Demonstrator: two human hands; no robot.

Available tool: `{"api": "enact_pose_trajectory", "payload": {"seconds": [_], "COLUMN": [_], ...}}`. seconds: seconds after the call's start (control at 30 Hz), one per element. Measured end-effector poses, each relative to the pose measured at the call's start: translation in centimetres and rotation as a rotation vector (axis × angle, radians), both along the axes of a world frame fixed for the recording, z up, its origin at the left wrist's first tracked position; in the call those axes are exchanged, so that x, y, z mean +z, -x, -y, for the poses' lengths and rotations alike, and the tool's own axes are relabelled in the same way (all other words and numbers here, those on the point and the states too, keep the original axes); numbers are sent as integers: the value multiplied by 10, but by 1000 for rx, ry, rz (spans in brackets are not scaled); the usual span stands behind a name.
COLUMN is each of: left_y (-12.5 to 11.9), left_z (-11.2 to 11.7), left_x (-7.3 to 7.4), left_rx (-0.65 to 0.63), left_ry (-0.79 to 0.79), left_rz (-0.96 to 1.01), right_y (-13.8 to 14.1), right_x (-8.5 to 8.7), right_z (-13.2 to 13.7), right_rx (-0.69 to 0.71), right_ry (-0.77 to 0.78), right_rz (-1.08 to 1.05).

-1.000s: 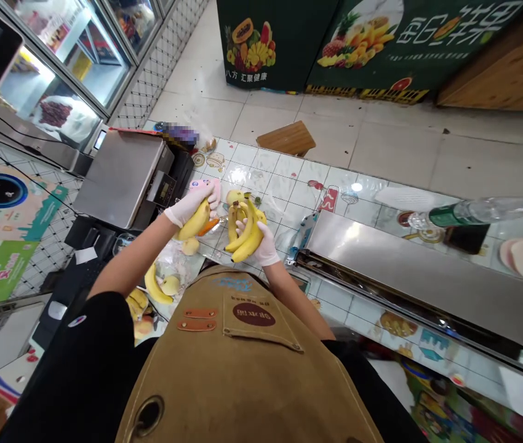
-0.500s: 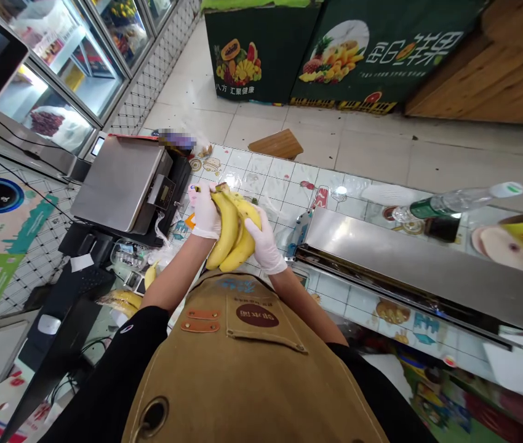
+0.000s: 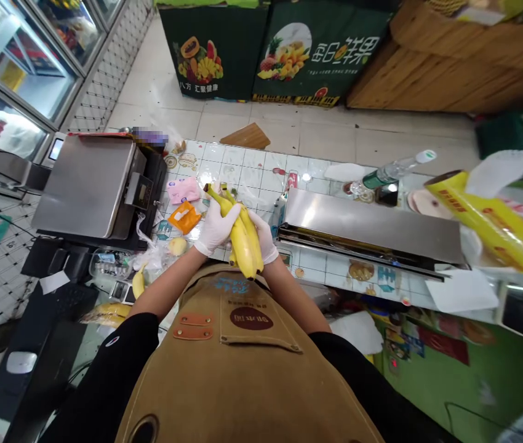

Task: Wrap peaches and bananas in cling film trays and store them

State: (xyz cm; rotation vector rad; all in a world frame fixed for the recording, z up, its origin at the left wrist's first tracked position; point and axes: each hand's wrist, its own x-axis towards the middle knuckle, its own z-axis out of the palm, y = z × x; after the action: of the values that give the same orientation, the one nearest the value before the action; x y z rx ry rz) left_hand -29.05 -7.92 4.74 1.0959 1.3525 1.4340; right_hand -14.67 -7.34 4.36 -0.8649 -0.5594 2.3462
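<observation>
A small bunch of yellow bananas (image 3: pixel 242 240) is held in front of my apron, stems up and to the left, tips pointing down toward me. My left hand (image 3: pixel 216 228), in a white glove, is closed around its left side with the thumb across the fruit. On the other side my right hand (image 3: pixel 265 237), also gloved, wraps the bunch, its fingers partly hidden behind the bananas. Left of my left hand, an orange packet (image 3: pixel 184 217) and a pink packet (image 3: pixel 183 190) lie on the tile-patterned counter (image 3: pixel 252 175).
A steel-topped scale (image 3: pixel 88 184) stands at the left. To the right is a long metal wrapping device (image 3: pixel 372 224), with a plastic bottle (image 3: pixel 384 176) behind it and a yellow roll (image 3: pixel 492 221) farther right. A loose banana (image 3: pixel 138 282) lies near my left forearm.
The bananas have turned in my hands, their stems now showing up-left. My left hand has moved down from the stems to the side. The view has shifted right.
</observation>
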Motion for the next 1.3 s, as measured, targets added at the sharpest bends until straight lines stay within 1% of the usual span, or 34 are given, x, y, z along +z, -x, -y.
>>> {"api": "enact_pose_trajectory", "payload": {"seconds": [0.07, 0.17, 0.23, 0.27, 0.3, 0.37, 0.43, 0.5, 0.6, 0.67, 0.77, 0.83, 0.9, 0.97, 1.0, 1.07, 1.17, 1.23, 1.3], "left_y": [1, -2, -11, -17, -24, -40, -56, -74, -102, -125, -163, -190, -217, -244, -257, -284, -320, -339, -352], "left_z": [-4, -14, -21, -24, -27, -32, -36, -38, -34, -27, -17, -16, -21, -32, -38, -50, -60, -60, -60], "left_x": [8, 18, 20, 19, 17, 13, 11, 13, 20, 25, 28, 25, 20, 14, 11, 5, 0, -3, -7], "left_rx": [-81, -281, -376, -386, -365, -259, -121, -6, 59, 68, 45, -12, -96, -183, -203, -173, -46, 26, 86], "left_ry": [29, 126, 217, 250, 263, 217, 104, -17, -118, -136, -152, -166, -182, -200, -202, -181, -146, -154, -159], "left_rz": [84, 202, 240, 251, 249, 190, 70, -44, -135, -163, -134, -119, -130, -127, -107, -49, -3, -1, -12], "right_y": [-5, -13, -22, -28, -37, -60, -86, -110, -132, -141, -166, -196, -234, -275, -294, -328, -368, -389, -406], "right_x": [-1, -2, -2, -1, 0, 2, 7, 12, 15, 13, 8, 6, 7, 11, 13, 18, 21, 19, 12], "right_z": [4, 10, 14, 16, 19, 31, 48, 69, 92, 95, 83, 70, 56, 39, 29, 7, -27, -47, -61], "right_rx": [51, 100, 95, 82, 59, -23, -159, -316, -520, -646, -833, -884, -860, -813, -790, -743, -643, -565, -509], "right_ry": [60, 137, 181, 195, 202, 192, 148, 74, -61, -88, -13, 19, 15, 8, 7, 2, -35, -83, -116], "right_rz": [-50, -132, -130, -106, -75, -12, 18, 20, 21, 86, 281, 379, 419, 443, 458, 491, 524, 549, 610]}}
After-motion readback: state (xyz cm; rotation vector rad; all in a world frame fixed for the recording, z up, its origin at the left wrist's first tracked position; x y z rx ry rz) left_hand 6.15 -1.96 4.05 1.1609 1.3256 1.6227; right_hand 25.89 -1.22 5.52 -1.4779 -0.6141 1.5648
